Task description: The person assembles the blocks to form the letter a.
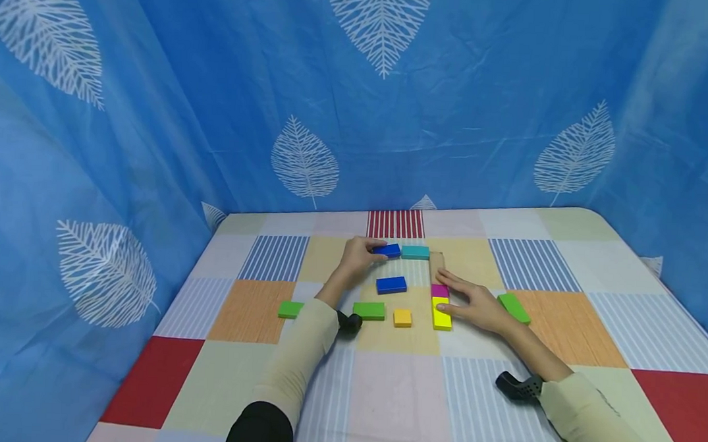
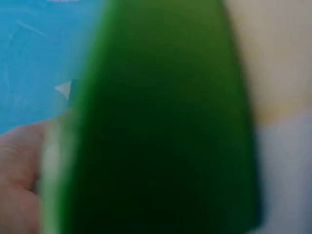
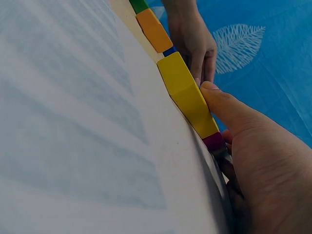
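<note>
Toward the far middle of my patchwork-covered desk, a flat blue block is pinched near its left end between the thumb and finger of my left hand. Its long axis runs left to right, the right end angled slightly away and pointing at a teal block just beside it; whether the two touch, I cannot tell. The teal block lies lengthwise left to right, and at its right end a bare-wood block begins a column running far to near, followed by a magenta block and a yellow block. My right hand is unclenched, index finger reaching over the wood's near end, thumb against the yellow block's right side.

The blue block looks light, rigid and hard to damage, its smooth faces perhaps a little slippery; its long near and far sides seem the best hold. Nearer me lie a second blue block, a green block and a small orange block.
</note>
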### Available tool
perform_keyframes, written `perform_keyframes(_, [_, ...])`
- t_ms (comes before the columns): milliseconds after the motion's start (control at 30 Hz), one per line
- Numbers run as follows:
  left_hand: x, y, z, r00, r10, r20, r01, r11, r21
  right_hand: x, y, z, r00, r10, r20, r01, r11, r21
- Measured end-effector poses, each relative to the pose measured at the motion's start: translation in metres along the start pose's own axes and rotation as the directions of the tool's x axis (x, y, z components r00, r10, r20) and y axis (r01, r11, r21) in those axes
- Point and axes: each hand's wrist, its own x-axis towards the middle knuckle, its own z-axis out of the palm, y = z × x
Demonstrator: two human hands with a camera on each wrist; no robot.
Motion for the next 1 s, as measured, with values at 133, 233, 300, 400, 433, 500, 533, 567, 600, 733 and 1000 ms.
perform_keyframes(133, [0.0007,-0.0056,0.0012,0.998,0.063,-0.001,-0.063,0.997,0.052,0.0003,-0.0008,0.0001,1.0,-0.005,-0.003,0.005,1.0,-0.005])
perform_keyframes(233, [0.001,-0.0063,0.0016,0.996,0.088,0.011,-0.089,0.993,0.076,0.0003,-0.0008,-0.0004,1.0,0.002,-0.005,-0.002,1.0,-0.005])
perform_keyframes(300, [0.0006,-0.0064,0.0016,0.995,0.093,0.024,-0.095,0.991,0.09,0.0003,-0.0005,-0.0004,1.0,0.004,-0.006,-0.004,1.0,-0.004])
perform_keyframes(400, [-0.0009,-0.0068,0.0011,0.995,0.096,0.036,-0.099,0.989,0.11,0.0002,-0.0004,0.0,1.0,-0.004,-0.003,0.004,1.0,0.003])
perform_keyframes(433, [-0.0016,-0.0071,0.0008,0.995,0.094,0.038,-0.097,0.989,0.112,0.0002,-0.0005,0.0002,1.0,-0.009,-0.004,0.009,1.0,0.002])
perform_keyframes(500, [-0.0027,-0.008,-0.0001,0.995,0.09,0.036,-0.093,0.989,0.114,0.0001,-0.0003,0.0004,1.0,-0.016,-0.004,0.016,1.0,-0.002])
perform_keyframes(533, [-0.003,-0.0086,-0.0004,0.995,0.093,0.033,-0.096,0.989,0.116,0.0001,-0.0003,0.0006,1.0,-0.015,-0.003,0.015,1.0,-0.008])
perform_keyframes(567, [-0.0031,-0.0092,-0.0007,0.995,0.095,0.031,-0.098,0.988,0.119,0.0001,-0.0001,0.0007,1.0,-0.009,-0.006,0.009,1.0,-0.007])
perform_keyframes(600, [-0.003,-0.0099,-0.001,0.995,0.099,0.028,-0.101,0.987,0.122,0.0001,0.0,0.0007,1.0,-0.007,-0.004,0.007,1.0,-0.01])
perform_keyframes(733, [-0.0018,-0.0112,-0.0017,0.993,0.119,0.023,-0.122,0.984,0.134,0.0003,-0.0001,0.0008,1.0,0.015,-0.001,-0.015,1.0,0.001])
perform_keyframes(1000, [-0.0003,-0.0105,-0.0019,0.993,0.111,0.028,-0.114,0.984,0.14,0.0005,0.0002,0.0001,1.0,0.025,0.005,-0.025,1.0,0.001])
